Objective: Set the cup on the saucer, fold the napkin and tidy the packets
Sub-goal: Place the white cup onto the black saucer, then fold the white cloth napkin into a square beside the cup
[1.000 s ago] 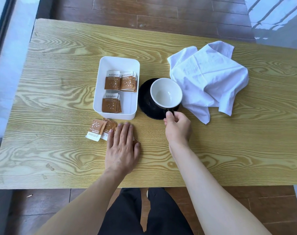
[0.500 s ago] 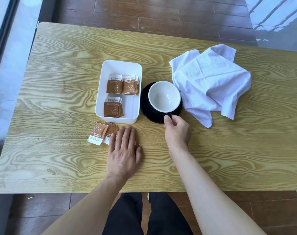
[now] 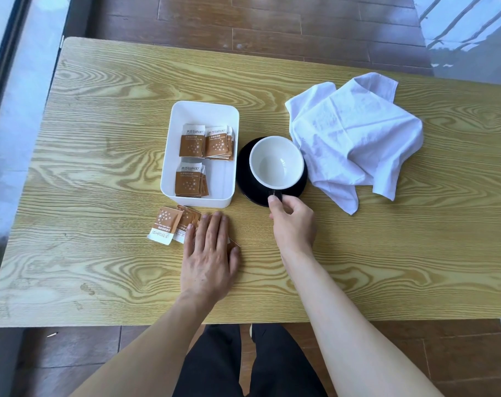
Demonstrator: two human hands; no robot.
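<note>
A cup, white inside and black outside, stands on the black saucer at the table's middle. My right hand pinches the cup's black handle at its near side. A crumpled white napkin lies just right of the saucer, touching its edge. Left of the saucer a white tray holds several brown packets. More loose brown packets lie on the table in front of the tray. My left hand rests flat, fingers together, on some of them.
The wooden table has bare surface on the left, at the far side and along the near right. Its near edge runs just above my dark-trousered legs. Brown floorboards lie beyond.
The cup has shifted slightly left towards the saucer's centre, with my right hand still on its handle. My left hand has stayed flat on the loose packets.
</note>
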